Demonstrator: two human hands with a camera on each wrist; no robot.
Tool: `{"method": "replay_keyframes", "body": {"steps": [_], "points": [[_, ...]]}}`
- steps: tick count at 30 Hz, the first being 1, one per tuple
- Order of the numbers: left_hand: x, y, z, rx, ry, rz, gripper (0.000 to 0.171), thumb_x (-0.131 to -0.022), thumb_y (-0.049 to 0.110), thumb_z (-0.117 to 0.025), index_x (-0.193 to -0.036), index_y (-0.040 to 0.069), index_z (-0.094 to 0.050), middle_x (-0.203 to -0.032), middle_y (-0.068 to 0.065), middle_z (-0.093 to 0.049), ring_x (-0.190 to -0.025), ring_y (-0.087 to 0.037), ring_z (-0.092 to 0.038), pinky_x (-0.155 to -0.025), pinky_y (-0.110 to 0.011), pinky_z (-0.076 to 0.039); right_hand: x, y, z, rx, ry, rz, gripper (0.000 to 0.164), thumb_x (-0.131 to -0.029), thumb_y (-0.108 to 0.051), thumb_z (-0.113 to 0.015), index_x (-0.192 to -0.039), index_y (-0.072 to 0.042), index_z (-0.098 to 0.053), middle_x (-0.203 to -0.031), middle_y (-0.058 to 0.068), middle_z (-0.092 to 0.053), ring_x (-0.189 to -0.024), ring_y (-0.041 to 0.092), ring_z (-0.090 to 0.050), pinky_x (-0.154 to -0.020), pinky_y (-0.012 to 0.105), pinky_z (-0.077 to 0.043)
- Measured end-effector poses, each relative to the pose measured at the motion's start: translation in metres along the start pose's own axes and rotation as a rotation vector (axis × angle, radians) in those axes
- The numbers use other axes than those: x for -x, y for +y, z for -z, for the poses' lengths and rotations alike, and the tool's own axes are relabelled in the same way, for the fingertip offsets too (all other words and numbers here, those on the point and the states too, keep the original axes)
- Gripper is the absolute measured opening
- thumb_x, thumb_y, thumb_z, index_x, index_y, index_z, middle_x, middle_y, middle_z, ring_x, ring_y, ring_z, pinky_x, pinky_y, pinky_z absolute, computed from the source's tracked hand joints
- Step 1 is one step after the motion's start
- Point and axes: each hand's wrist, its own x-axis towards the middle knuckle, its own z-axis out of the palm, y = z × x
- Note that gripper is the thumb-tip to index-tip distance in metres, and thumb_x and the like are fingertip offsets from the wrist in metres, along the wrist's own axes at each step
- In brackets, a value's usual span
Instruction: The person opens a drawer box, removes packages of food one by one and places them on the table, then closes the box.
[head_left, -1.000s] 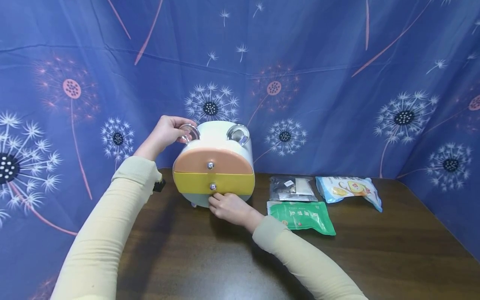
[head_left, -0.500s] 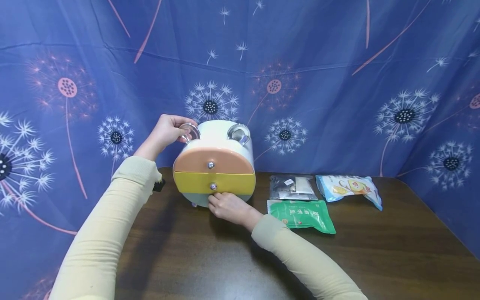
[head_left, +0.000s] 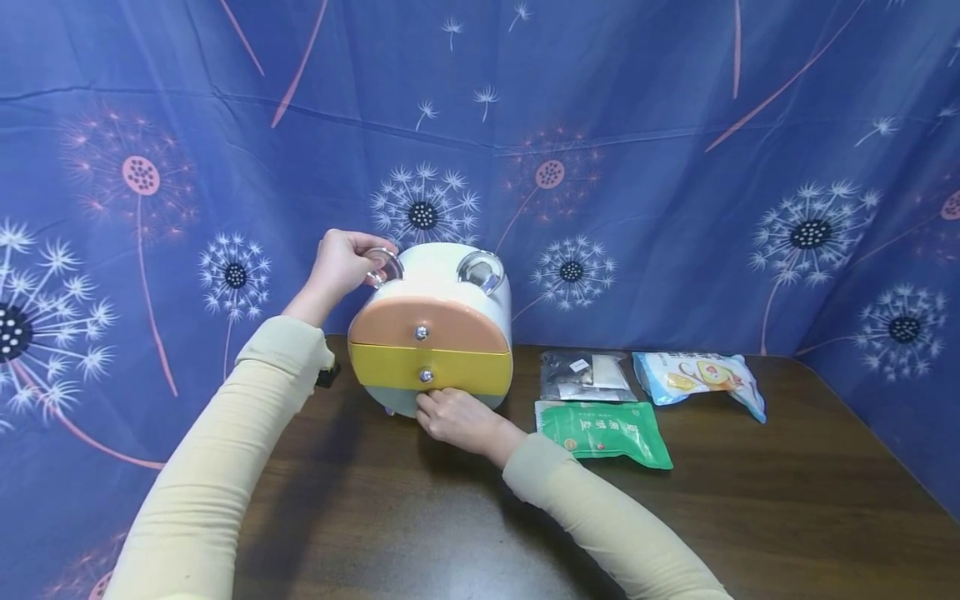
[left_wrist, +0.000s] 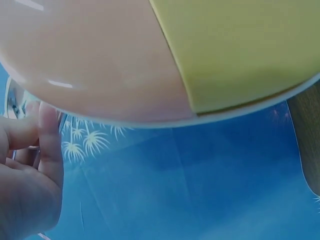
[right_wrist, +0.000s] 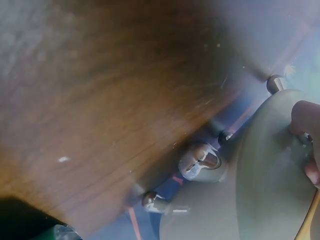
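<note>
A round white cabinet [head_left: 431, 265], styled like an alarm clock, stands on the table with its drawers closed. Its front has an orange top drawer [head_left: 465, 325], a yellow middle drawer [head_left: 386, 362] and a grey-green bottom drawer [head_left: 396, 402]. My left hand [head_left: 337, 262] grips the silver ear [head_left: 394, 265] on the cabinet's upper left, thumb and fingers about it. At the bottom drawer, my right hand [head_left: 456, 417] pinches a small knob [right_wrist: 306, 138], mostly hidden by the fingers. In the left wrist view the left hand [left_wrist: 32, 170] shows beside the cabinet's curved edge.
Right of the cabinet lie a clear packet [head_left: 585, 377], a green packet [head_left: 607, 432] and a light blue packet [head_left: 697, 379]. The brown wooden table [head_left: 420, 517] meets a blue dandelion-print curtain [head_left: 637, 167] behind. Short silver feet [right_wrist: 155, 201] support the cabinet.
The left hand and the cabinet's top have shifted very slightly to the right. My right hand stays at the bottom drawer, and the drawers look the same.
</note>
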Motion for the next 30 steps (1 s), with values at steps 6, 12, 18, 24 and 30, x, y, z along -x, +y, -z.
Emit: {"method": "replay_keyframes", "body": {"steps": [6,12,18,24,30], "points": [[0.001,0.004,-0.003,-0.02,0.024,-0.003,0.019,-0.089,0.002,-0.061,-0.102,0.007,-0.073,-0.085,-0.014,-0.072,-0.057,-0.013,-0.065,-0.051,-0.025,-0.054,0.002,-0.003,0.006,-0.034,0.006,0.01,0.017,-0.092,-0.004,-0.052,-0.096,-0.013,-0.067,-0.088,-0.002,-0.06,-0.075,0.01,-0.056,-0.065,0.02,-0.048],[0.002,0.004,0.0,-0.019,0.024,0.005,0.02,-0.089,0.001,-0.062,-0.104,0.007,-0.073,-0.09,-0.015,-0.072,-0.059,-0.014,-0.065,-0.052,-0.024,-0.055,0.001,-0.008,0.017,-0.074,0.034,0.043,0.029,-0.094,0.0,-0.043,-0.099,-0.012,-0.069,-0.092,0.002,-0.062,-0.078,0.012,-0.058,-0.069,0.022,-0.052],[0.003,0.001,-0.001,-0.022,0.0,0.035,0.021,-0.089,0.0,-0.061,-0.104,0.009,-0.073,-0.09,-0.012,-0.072,-0.06,-0.013,-0.065,-0.053,-0.024,-0.055,0.004,-0.013,0.019,-0.103,0.004,0.031,0.021,-0.092,-0.005,-0.051,-0.101,-0.012,-0.069,-0.093,0.001,-0.062,-0.078,0.011,-0.058,-0.069,0.022,-0.052],[0.002,0.0,-0.001,-0.002,-0.011,0.046,0.024,-0.088,-0.003,-0.058,-0.104,0.007,-0.073,-0.083,-0.011,-0.072,-0.059,-0.011,-0.065,-0.053,-0.024,-0.055,0.005,-0.015,0.022,-0.106,0.003,0.023,0.019,-0.092,-0.007,-0.054,-0.102,-0.012,-0.069,-0.093,0.001,-0.063,-0.077,0.011,-0.059,-0.068,0.022,-0.052],[0.002,0.003,-0.001,-0.025,-0.007,0.036,0.022,-0.089,0.0,-0.061,-0.105,0.009,-0.073,-0.086,-0.012,-0.072,-0.056,-0.01,-0.064,-0.053,-0.024,-0.055,0.006,-0.014,0.021,-0.089,0.032,0.013,0.018,-0.091,-0.007,-0.055,-0.1,-0.012,-0.069,-0.094,0.001,-0.064,-0.076,0.011,-0.059,-0.063,0.022,-0.05]]}}
